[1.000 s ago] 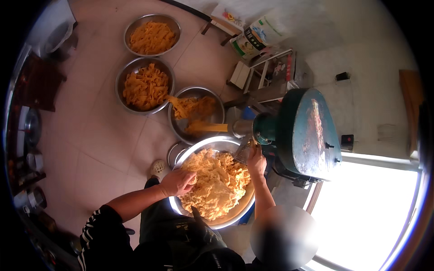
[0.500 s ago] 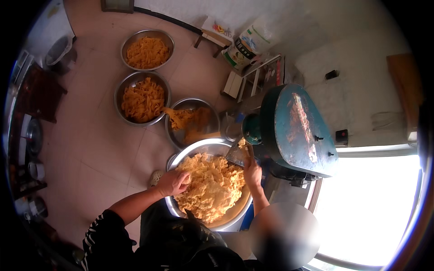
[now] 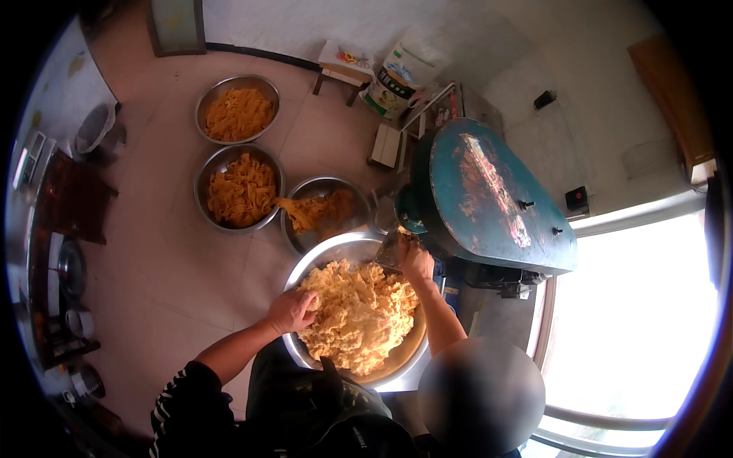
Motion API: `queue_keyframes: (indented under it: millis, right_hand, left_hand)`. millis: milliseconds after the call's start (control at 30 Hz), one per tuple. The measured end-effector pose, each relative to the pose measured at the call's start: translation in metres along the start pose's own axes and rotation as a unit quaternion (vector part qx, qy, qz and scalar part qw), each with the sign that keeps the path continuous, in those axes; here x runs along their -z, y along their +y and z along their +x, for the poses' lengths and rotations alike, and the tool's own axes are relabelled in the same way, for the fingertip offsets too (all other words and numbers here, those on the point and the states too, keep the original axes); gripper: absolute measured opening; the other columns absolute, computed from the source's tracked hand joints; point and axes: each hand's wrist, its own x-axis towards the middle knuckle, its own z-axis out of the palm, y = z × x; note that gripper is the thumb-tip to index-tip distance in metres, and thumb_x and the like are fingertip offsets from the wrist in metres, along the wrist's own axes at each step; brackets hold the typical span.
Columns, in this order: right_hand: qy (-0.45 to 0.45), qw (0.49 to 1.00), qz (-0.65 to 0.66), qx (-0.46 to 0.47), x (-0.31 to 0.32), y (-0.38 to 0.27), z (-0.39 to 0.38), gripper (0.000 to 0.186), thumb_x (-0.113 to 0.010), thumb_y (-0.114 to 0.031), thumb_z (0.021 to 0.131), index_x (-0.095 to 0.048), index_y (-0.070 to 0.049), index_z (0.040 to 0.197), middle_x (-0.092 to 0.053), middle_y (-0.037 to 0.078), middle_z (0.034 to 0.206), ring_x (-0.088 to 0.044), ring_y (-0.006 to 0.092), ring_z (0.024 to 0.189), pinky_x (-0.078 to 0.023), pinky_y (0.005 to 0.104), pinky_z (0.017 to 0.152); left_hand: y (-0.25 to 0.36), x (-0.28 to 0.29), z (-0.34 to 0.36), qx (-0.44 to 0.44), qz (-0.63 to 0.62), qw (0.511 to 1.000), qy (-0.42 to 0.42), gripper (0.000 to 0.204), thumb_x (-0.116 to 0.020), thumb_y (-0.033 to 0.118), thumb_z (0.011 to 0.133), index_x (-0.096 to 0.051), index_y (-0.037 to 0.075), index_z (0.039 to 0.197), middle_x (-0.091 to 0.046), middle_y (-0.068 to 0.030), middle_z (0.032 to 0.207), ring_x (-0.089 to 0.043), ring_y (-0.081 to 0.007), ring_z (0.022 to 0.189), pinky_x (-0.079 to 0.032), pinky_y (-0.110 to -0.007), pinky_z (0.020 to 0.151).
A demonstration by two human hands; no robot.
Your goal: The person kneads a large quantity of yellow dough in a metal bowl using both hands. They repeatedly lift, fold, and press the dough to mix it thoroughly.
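Observation:
A wide metal basin [image 3: 299, 279] in front of me holds a heap of crumbly yellow dough [image 3: 355, 317]. At its left rim my left hand [image 3: 292, 309] is closed, fingers curled round a dough lump [image 3: 314, 303]. My right hand [image 3: 416, 263] reaches over the basin's far right side to the metal chute [image 3: 389, 252] of a green machine [image 3: 489, 198]. Its fingers are curled, with bits of dough just beyond them; what they grip is hidden. Beyond the big basin, a smaller bowl [image 3: 287, 233] catches broad yellow noodle strips [image 3: 309, 214] below the machine.
Two more metal bowls of noodle strips stand on the tiled floor: a middle bowl [image 3: 200, 183] and a far bowl [image 3: 201, 114]. A small stool [image 3: 336, 76] and a white-green sack [image 3: 393, 84] stand by the wall. A bright window [image 3: 626, 328] is at right, dark furniture [image 3: 69, 195] at left.
The view has shifted, so the bowls and machine sit differently in the picture. My right hand has moved farther up toward the machine's chute. My left hand stays at the basin rim.

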Motion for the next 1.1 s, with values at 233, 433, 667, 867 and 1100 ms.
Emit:
queue_keyframes:
  millis: [233, 433, 667, 867, 1100]
  right_hand:
    - [-0.001, 0.999, 0.004, -0.031, -0.001, -0.01, -0.01, 0.044, -0.048, -0.044, 0.105, -0.063, -0.003, 0.104, -0.07, 0.032, 0.086, -0.068, 0.0525, 0.08, -0.056, 0.061, 0.075]
    - [-0.03, 0.997, -0.061, 0.039, 0.034, -0.01, -0.026, 0.042, -0.047, -0.033, 0.104, -0.059, -0.015, 0.14, -0.073, 0.023, 0.107, -0.072, 0.0451, 0.091, -0.058, 0.0557, 0.077]
    - [-0.079, 0.987, -0.139, 0.023, -0.006, 0.012, 0.021, 0.052, -0.05, -0.024, 0.1, -0.048, -0.022, 0.151, -0.074, 0.021, 0.104, -0.074, 0.0416, 0.088, -0.061, 0.0523, 0.074]
    - [-0.104, 0.989, -0.098, 0.041, 0.048, -0.024, -0.034, 0.053, -0.049, -0.024, 0.1, -0.045, -0.022, 0.153, -0.074, 0.024, 0.101, -0.073, 0.0423, 0.089, -0.06, 0.0536, 0.076]
    - [-0.04, 0.998, -0.015, 0.046, 0.034, -0.037, -0.006, 0.046, -0.048, -0.039, 0.104, -0.068, -0.001, 0.121, -0.072, 0.029, 0.106, -0.071, 0.0476, 0.089, -0.059, 0.0546, 0.081]
  left_hand:
    - [-0.001, -0.005, -0.005, 0.008, 0.001, 1.0, 0.004, 0.053, -0.078, 0.023, 0.077, -0.056, 0.009, 0.124, -0.069, -0.0123, 0.106, -0.068, -0.0341, 0.091, -0.056, -0.045, 0.079]
    - [-0.007, -0.001, -0.006, 0.023, 0.004, 1.0, -0.014, 0.053, -0.078, 0.022, 0.078, -0.057, 0.007, 0.124, -0.069, -0.0136, 0.106, -0.068, -0.0345, 0.092, -0.056, -0.046, 0.081]
    - [0.005, -0.002, 0.001, -0.009, -0.001, 1.0, -0.004, 0.052, -0.077, 0.022, 0.078, -0.057, 0.008, 0.124, -0.069, -0.0134, 0.106, -0.068, -0.0345, 0.094, -0.056, -0.044, 0.082]
    - [-0.001, -0.001, -0.009, 0.019, 0.002, 1.0, 0.004, 0.052, -0.078, 0.023, 0.078, -0.056, 0.009, 0.123, -0.069, -0.013, 0.106, -0.068, -0.0348, 0.093, -0.056, -0.044, 0.082]
    - [0.002, -0.001, -0.004, 0.007, 0.006, 1.0, 0.003, 0.052, -0.079, 0.022, 0.077, -0.056, 0.009, 0.122, -0.069, -0.0122, 0.104, -0.068, -0.0338, 0.091, -0.056, -0.044, 0.08]
